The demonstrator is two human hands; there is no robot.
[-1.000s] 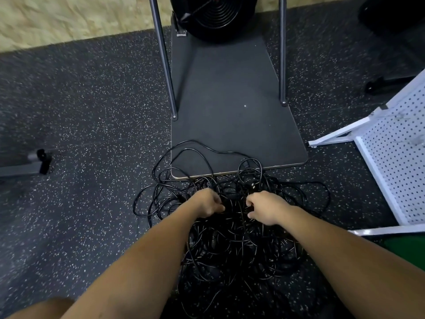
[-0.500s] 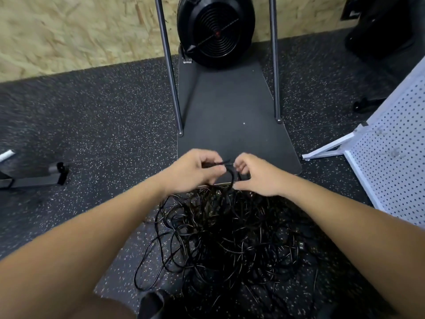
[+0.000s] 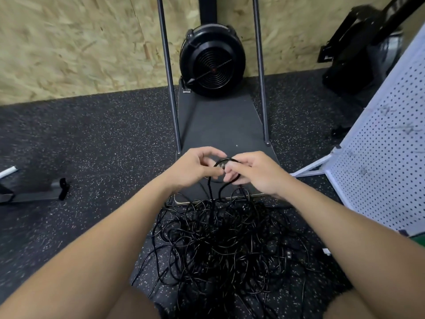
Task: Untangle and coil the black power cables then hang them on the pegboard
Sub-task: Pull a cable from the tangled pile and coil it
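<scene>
Both hands are raised above the pile of black power cables (image 3: 220,245), which lies heaped on the speckled floor (image 3: 99,143) directly below and toward the person. The left hand (image 3: 193,168) and the right hand (image 3: 255,172) meet over the near edge of a dark mat (image 3: 220,125), and between them sits a small lifted loop of cable (image 3: 226,161). The left fingers (image 3: 212,172) are curled and pinch one side of that loop; the right fingers (image 3: 231,166) are curled round its other side, so each hand grips the same cable and neither is nearer than the other. From the loop two strands (image 3: 209,189) drop almost straight down into the tangle, so the cable's free run lies downward and toward the body, not sideways. My judgement is that drawing the cable out calls for a pull up and away from the pile along that line. The white pegboard (image 3: 381,157) stands to the right, closer to the right hand.
</scene>
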